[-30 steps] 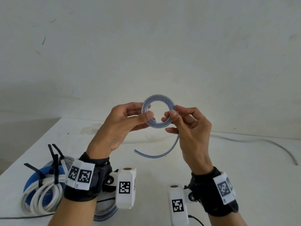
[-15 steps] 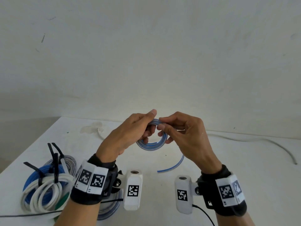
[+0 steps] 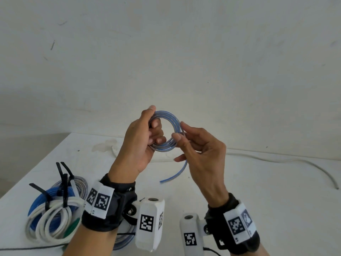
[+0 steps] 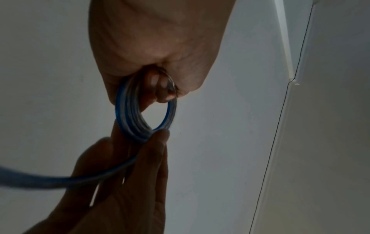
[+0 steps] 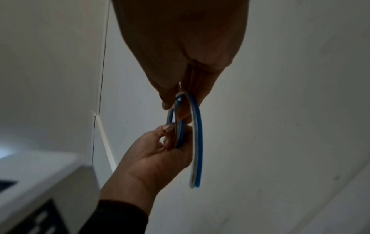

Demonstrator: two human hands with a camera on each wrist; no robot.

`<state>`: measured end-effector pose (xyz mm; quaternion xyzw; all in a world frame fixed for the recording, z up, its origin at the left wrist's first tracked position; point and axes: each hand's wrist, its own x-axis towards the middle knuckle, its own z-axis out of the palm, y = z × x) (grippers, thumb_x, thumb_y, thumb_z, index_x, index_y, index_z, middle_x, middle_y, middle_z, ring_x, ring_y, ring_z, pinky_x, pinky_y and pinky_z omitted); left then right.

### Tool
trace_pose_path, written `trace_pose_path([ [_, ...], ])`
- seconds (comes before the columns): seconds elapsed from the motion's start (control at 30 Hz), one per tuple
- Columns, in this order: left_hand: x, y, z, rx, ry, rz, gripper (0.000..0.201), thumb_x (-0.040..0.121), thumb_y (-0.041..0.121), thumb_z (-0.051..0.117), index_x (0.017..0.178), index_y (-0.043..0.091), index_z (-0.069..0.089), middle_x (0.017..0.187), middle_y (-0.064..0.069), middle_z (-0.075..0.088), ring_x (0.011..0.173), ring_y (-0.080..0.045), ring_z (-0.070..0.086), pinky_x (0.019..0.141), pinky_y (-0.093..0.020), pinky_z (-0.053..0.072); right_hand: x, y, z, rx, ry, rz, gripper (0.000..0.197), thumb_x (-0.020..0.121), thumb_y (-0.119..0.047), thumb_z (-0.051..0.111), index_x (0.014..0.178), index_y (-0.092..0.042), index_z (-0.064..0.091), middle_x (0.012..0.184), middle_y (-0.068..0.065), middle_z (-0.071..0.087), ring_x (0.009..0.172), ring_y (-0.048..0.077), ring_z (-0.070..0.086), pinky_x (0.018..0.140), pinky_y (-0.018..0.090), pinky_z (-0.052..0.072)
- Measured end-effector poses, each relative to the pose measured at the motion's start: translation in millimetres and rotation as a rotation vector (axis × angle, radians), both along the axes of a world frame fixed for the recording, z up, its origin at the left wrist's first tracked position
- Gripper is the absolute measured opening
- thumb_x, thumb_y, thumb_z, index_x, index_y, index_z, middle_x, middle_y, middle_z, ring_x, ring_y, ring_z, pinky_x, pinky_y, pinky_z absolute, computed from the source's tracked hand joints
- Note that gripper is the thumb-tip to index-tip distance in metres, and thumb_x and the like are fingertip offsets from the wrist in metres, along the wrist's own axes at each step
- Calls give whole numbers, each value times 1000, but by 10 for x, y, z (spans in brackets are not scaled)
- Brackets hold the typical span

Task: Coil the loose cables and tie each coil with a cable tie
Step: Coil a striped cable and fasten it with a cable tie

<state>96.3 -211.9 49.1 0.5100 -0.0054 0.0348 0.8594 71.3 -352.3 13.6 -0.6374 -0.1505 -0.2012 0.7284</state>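
Note:
A small coil of clear cable with a blue stripe [image 3: 173, 122] is held up in the air above the white table [image 3: 258, 191]. My left hand [image 3: 142, 137] grips the coil's left side, fingers curled through the ring [image 4: 128, 120]. My right hand [image 3: 197, 143] pinches the coil's right side between thumb and forefinger [image 5: 180, 114]. The cable's short free end [image 3: 173, 177] hangs below my right hand, curving down to the left.
Several tied coils, blue [image 3: 36, 204], white [image 3: 53, 218] and clear [image 3: 81, 183], lie at the table's front left with black cable ties [image 3: 63, 182] sticking up. A loose grey cable [image 3: 295, 161] runs along the back right of the table. A wall stands behind.
Both hands rose with the coil and turned it so the ring faces me. The free end below the right hand swung and still hangs loose.

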Motion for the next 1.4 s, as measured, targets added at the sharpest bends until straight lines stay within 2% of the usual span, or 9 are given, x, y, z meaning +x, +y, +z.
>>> trace_pose_path([
  [0.17, -16, -56, -7, -21, -7, -22, 45, 106, 36, 45, 67, 14, 49, 52, 1, 28, 46, -13, 25, 52, -25, 41, -11, 18, -8, 28, -35, -60, 21, 87, -7, 78, 105, -18, 76, 91, 5, 78, 79, 20, 75, 49, 28, 57],
  [0.3, 7, 16, -32, 272, -70, -31, 47, 108, 35, 39, 85, 6, 68, 62, -7, 56, 56, -17, 52, 69, -37, 58, 34, -207, 90, -144, -42, 39, 20, 89, -8, 76, 104, -21, 77, 91, -1, 78, 80, 18, 74, 51, 27, 57],
  [0.43, -19, 55, -82, 559, -69, -222, 51, 105, 41, 46, 89, -1, 71, 54, -1, 49, 51, -15, 45, 63, -30, 54, 51, -348, 123, -400, -11, 111, 22, 92, -11, 74, 105, -27, 79, 89, -5, 77, 78, 15, 69, 53, 33, 59],
  [0.63, -15, 40, -114, 668, -29, -241, 52, 103, 47, 48, 73, 8, 68, 58, 6, 45, 51, -11, 40, 66, -33, 47, 62, -363, 107, -426, -13, 106, 21, 93, -10, 73, 108, -23, 79, 90, -7, 78, 79, 15, 71, 54, 33, 59],
  [0.77, 0, 40, -67, 488, -21, -90, 54, 103, 40, 52, 54, 16, 56, 56, 2, 35, 48, -13, 32, 55, -27, 43, 62, -280, 97, -255, -39, 48, 20, 91, -8, 73, 105, -20, 79, 91, -5, 79, 81, 17, 76, 56, 30, 61],
  [0.93, -10, 35, 22, 24, 7, -74, 46, 105, 33, 47, 62, 16, 40, 49, 6, 22, 46, -13, 16, 47, -24, 37, 19, -129, 91, -18, 0, 66, 22, 87, -7, 73, 104, -20, 76, 91, 4, 79, 80, 19, 77, 58, 29, 61],
  [1.07, -6, -23, -10, -84, 18, -90, 48, 105, 36, 45, 61, 15, 42, 50, 4, 21, 47, -13, 19, 49, -24, 41, -11, -10, 57, 29, 15, 55, 34, 85, -6, 77, 113, -25, 73, 93, 7, 79, 85, 29, 77, 59, 31, 61],
  [1.2, 2, 27, -25, 160, -45, -121, 48, 105, 41, 45, 77, 7, 63, 55, -4, 46, 48, -17, 43, 66, -33, 54, 38, -197, 132, -65, 0, 63, 32, 84, -8, 76, 111, -27, 74, 91, 4, 80, 82, 22, 77, 59, 29, 61],
  [1.4, -24, 221, -136, 693, -289, -263, 27, 80, 28, 77, 95, 7, 77, 79, -14, 76, 73, -24, 72, 75, -35, 60, 93, -542, 186, -392, 51, 161, 26, 87, -10, 74, 108, -25, 77, 91, -1, 80, 76, 20, 77, 62, 32, 61],
])
